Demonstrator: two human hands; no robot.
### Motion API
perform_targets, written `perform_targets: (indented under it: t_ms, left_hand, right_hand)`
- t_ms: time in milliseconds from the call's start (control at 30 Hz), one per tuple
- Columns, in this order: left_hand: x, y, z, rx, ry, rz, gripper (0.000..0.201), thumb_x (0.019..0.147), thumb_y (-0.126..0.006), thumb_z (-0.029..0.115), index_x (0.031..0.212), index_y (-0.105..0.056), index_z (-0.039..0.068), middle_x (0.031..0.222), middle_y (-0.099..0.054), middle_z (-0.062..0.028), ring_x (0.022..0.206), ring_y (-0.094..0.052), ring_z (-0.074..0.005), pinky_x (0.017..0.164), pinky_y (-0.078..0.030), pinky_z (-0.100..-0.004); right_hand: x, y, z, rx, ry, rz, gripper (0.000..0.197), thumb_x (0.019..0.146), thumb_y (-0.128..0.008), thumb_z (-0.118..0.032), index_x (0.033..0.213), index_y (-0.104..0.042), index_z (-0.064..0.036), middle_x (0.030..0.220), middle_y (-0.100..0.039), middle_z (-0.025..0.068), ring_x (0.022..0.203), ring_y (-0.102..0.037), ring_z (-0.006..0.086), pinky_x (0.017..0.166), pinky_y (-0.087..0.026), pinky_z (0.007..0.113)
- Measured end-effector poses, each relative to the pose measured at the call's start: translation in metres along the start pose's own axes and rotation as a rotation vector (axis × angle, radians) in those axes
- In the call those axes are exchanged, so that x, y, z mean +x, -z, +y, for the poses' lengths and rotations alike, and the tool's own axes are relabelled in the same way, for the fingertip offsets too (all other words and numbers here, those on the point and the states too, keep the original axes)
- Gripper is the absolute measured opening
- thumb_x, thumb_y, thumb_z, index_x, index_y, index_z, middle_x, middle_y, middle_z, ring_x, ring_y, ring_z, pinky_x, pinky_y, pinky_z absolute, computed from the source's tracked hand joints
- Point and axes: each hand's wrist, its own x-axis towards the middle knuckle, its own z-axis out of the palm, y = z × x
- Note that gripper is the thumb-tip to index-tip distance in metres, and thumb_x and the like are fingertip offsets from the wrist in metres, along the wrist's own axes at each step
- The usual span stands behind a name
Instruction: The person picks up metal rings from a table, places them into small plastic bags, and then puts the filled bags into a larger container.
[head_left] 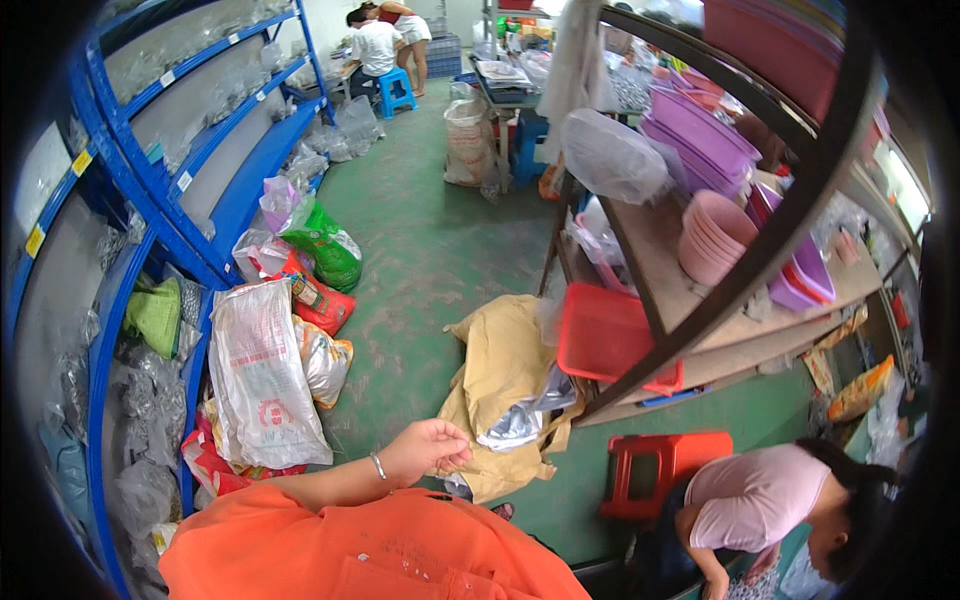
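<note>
My left hand (428, 448), with a silver bangle (378, 466) on the wrist, is held in front of my orange shirt (370, 545). Its fingers are loosely curled together, and I see nothing in them. Beyond it on the green floor lies a crumpled tan paper sack (505, 345), with a silvery plastic bag (515, 425) showing in its opening. To the left, a white woven sack (265, 365) leans beside a red bag (318, 298) and a green bag (325, 245). My right hand is out of view.
Blue shelving (250, 150) with clear bags lines the left. On the right, a rack (650, 240) holds pink tubs (712, 235) and purple baskets (700, 135). A red tray (610, 335) juts out low. A co-worker (755, 500) bends near a red stool (660, 465); two people are far back.
</note>
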Motion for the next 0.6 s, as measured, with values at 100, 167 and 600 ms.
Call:
perform_targets:
  t_ms: [100, 167, 600]
  left_hand:
    - [-0.003, 0.046, 0.003, -0.008, -0.048, -0.001, 0.013, 0.086, -0.058, 0.011, 0.097, -0.055, 0.003, 0.086, -0.062, -0.006, 0.073, -0.058, -0.0107, 0.064, -0.047, -0.0222]
    - [0.0, 0.089, -0.002, -0.027, -0.084, -0.007, 0.011, 0.085, -0.06, 0.01, 0.092, -0.057, 0.003, 0.083, -0.061, -0.0039, 0.071, -0.057, -0.0097, 0.063, -0.046, -0.0213]
    - [-0.047, 0.411, 0.077, -0.212, -0.271, 0.39, 0.013, 0.085, -0.059, 0.014, 0.081, -0.059, 0.002, 0.083, -0.061, -0.0051, 0.073, -0.056, -0.0112, 0.064, -0.044, -0.023]
  right_hand:
    - [-0.027, -0.047, -0.058, 0.051, 0.05, -0.18, 0.029, 0.076, -0.067, -0.031, 0.094, -0.062, -0.0084, 0.078, -0.063, 0.0115, 0.07, -0.062, 0.0266, 0.06, -0.049, 0.039]
    - [-0.051, -0.076, -0.085, 0.048, 0.059, -0.286, 0.029, 0.076, -0.067, -0.031, 0.095, -0.062, -0.0093, 0.078, -0.063, 0.0113, 0.071, -0.062, 0.0262, 0.061, -0.049, 0.039]
    - [-0.18, -0.195, -0.136, -0.344, -0.24, -1.015, 0.028, 0.074, -0.066, -0.034, 0.096, -0.064, -0.0149, 0.082, -0.065, 0.0098, 0.075, -0.063, 0.0242, 0.067, -0.049, 0.039]
